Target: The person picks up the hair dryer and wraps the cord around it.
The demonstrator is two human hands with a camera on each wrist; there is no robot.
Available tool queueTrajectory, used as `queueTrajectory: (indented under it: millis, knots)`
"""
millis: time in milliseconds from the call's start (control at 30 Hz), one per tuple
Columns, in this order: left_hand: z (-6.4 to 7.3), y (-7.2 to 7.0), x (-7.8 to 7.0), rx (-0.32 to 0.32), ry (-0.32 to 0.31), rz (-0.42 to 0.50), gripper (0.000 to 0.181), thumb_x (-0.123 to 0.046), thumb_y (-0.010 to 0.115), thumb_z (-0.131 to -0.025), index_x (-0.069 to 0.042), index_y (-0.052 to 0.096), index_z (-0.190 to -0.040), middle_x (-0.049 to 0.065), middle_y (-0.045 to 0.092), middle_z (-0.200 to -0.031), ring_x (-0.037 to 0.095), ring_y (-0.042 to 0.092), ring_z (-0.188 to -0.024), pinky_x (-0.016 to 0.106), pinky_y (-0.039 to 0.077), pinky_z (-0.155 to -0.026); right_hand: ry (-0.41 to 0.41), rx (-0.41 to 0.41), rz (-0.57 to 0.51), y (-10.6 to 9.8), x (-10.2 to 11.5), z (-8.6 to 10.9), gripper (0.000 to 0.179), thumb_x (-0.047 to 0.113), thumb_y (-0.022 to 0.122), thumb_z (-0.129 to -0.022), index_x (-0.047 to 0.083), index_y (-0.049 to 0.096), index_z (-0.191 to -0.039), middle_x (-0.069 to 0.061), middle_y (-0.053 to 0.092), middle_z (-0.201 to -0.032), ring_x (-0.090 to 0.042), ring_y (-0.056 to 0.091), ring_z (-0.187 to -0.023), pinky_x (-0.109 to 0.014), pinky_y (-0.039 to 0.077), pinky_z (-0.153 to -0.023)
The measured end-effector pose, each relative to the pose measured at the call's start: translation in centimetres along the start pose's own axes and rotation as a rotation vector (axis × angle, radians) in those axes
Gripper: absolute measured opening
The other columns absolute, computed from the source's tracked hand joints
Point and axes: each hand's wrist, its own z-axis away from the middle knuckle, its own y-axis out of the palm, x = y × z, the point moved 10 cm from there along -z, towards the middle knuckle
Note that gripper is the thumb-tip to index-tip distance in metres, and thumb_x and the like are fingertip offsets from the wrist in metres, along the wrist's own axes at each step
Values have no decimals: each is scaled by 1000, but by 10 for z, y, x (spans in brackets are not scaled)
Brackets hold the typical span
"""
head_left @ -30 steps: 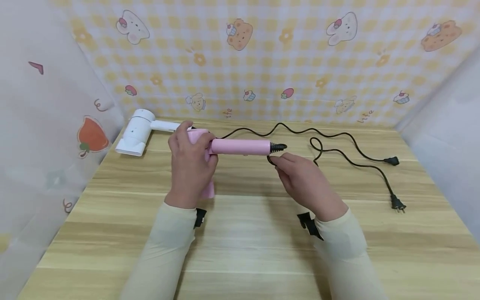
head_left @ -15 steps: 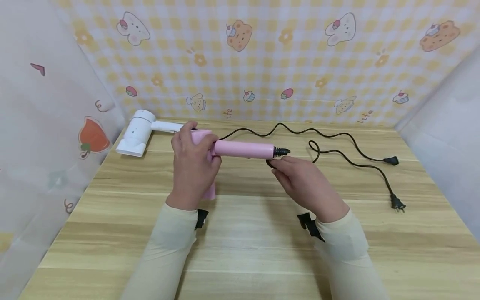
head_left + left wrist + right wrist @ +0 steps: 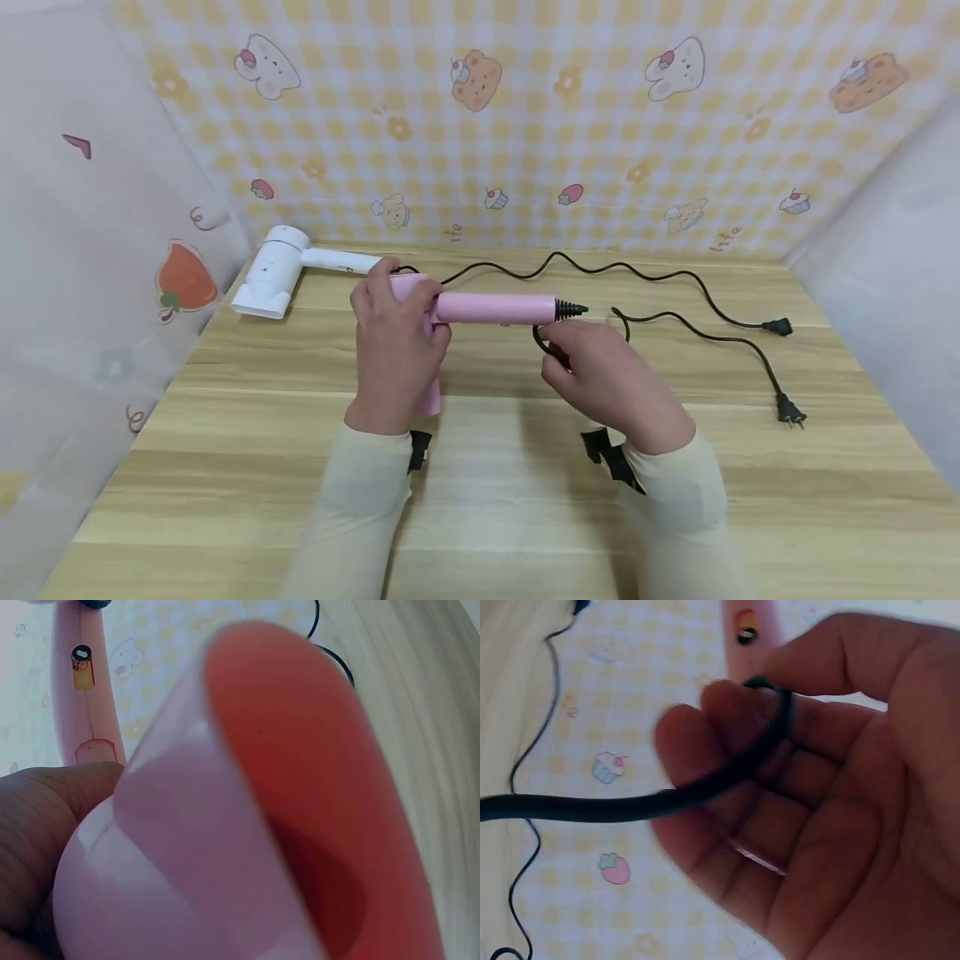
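Observation:
My left hand [image 3: 393, 346] grips a pink hair dryer [image 3: 495, 308] by its head, with the handle pointing right. In the left wrist view the dryer's flared nozzle [image 3: 187, 825] fills the middle, its inside looking reddish. Just below the handle's ribbed black cord end [image 3: 572, 310], my right hand [image 3: 611, 379] holds the black cord [image 3: 585, 808] between thumb and curled fingers. The cord bends through the fingers in the right wrist view. My left palm and part of the dryer's head are hidden in the head view.
A white hair dryer [image 3: 273, 267] lies at the back left of the wooden table [image 3: 495, 517]. Its thin black cord runs along the back to a plug [image 3: 778, 327]. Another two-pin plug [image 3: 790, 410] lies at the right. A checked cloth [image 3: 525, 125] hangs behind.
My left hand and the pink dryer have shifted slightly right and toward me. My right fingers have curled further round the cord, and the cord's small loop on the table has narrowed.

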Motion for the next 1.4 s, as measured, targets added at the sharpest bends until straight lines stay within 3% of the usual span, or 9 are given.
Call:
queueTrajectory:
  millis: [200,433,600,667,833,1067,1400]
  knots:
    - [4,-2,-9,-14,45,12,27,1,72,-73,-9,72,-98,26,42,-136,53,39,-114,60,47,-81,2,4,-9,-9,5,10,24,-1,47,-92,15,53,-76,6,34,-63,-11,34,-59,-30,34,-58]
    - [6,-1,-16,-9,88,14,27,1,72,-73,-10,71,-97,27,42,-134,52,38,-115,58,47,-82,23,-13,-30,-17,6,20,13,5,58,-96,12,70,-95,7,41,-63,-10,38,-58,-30,37,-59]
    - [4,-1,-14,2,76,18,27,1,73,-74,-9,70,-99,27,41,-136,52,37,-117,59,47,-84,12,-76,-62,-24,6,19,12,6,60,-96,11,71,-97,7,45,-63,-8,38,-56,-29,38,-58]
    - [4,-1,-12,2,65,13,27,1,74,-74,-10,70,-98,27,40,-137,52,38,-118,60,48,-82,-6,-96,-82,-26,7,18,15,3,57,-95,11,70,-93,6,55,-69,-8,38,-56,-28,38,-56]
    - [3,2,-10,8,64,-1,26,2,77,-74,-10,72,-96,24,41,-138,53,38,-118,60,49,-79,-79,-153,-132,-29,11,15,17,-1,56,-95,12,67,-94,5,63,-86,-8,40,-59,-26,37,-54]
    - [3,4,-10,17,82,5,27,1,77,-74,-9,72,-98,25,41,-137,52,38,-118,58,49,-81,-170,-273,-151,-37,14,13,17,-6,60,-93,7,68,-102,4,66,-90,-8,42,-60,-24,37,-55]
    - [0,0,-9,13,94,4,25,1,77,-75,-9,72,-98,25,42,-136,51,38,-119,57,47,-86,-128,-443,-54,-50,9,11,13,4,74,-87,5,67,-99,-1,64,-91,-10,49,-74,-24,41,-62]
